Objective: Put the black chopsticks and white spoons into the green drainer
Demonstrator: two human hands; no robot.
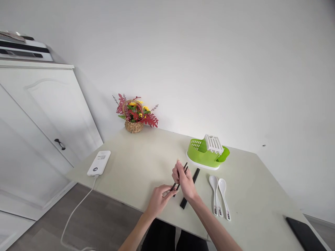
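A pair of black chopsticks [178, 187] is held at a slant above the table between my two hands. My right hand [183, 178] is closed around their upper part, with the tips sticking out past the fingers. Fingers of my left hand [160, 199] pinch the lower ends. Just right of them, a bundle of black chopsticks [184, 203] lies on the table, partly covered by my right hand. Several white spoons [223, 190] with patterned handles lie farther right. Behind the hands stands a green utensil holder [201, 157] with a white slotted top and white base.
A wicker basket of artificial flowers [134, 126] stands at the table's back left. On the left edge lies a white power bank [99, 162], its cable [78, 205] hanging down. A black phone [305, 233] lies at the right edge. A white cabinet [44, 122] adjoins the left side.
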